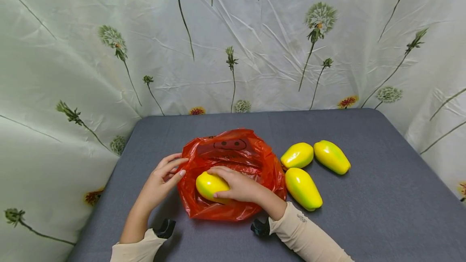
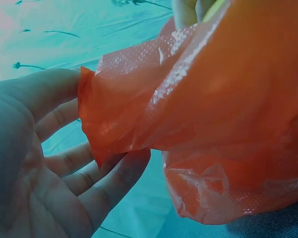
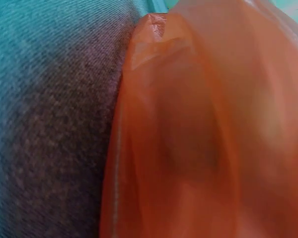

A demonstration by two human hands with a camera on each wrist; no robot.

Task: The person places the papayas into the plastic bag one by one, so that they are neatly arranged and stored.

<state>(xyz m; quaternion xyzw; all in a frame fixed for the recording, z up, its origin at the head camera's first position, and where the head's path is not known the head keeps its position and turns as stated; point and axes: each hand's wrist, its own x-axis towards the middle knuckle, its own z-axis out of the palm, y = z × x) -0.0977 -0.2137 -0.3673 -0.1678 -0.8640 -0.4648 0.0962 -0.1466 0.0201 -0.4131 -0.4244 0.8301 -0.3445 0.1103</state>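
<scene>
A red plastic bag [image 1: 274, 169] lies on the grey table with its mouth spread wide. My right hand [image 1: 236, 185] reaches over the near rim and grips a yellow-green papaya [image 1: 208, 185] inside the mouth, thumb on the near side and fingers over the top. At the left rim my left hand [image 1: 160, 183] holds the bag's edge between thumb and fingers; the left wrist view shows the red film [image 2: 119, 109] running between them. In the right wrist view the bag's side [image 3: 188, 124] hides the right hand and the fruit.
Right of the bag lie three more papayas: one [image 1: 297, 155] by the rim, one [image 1: 332, 157] farther right, one [image 1: 303, 189] nearer me. The grey cloth-covered table [image 1: 382, 205] ends at the back against a flower-printed curtain [image 1: 269, 51].
</scene>
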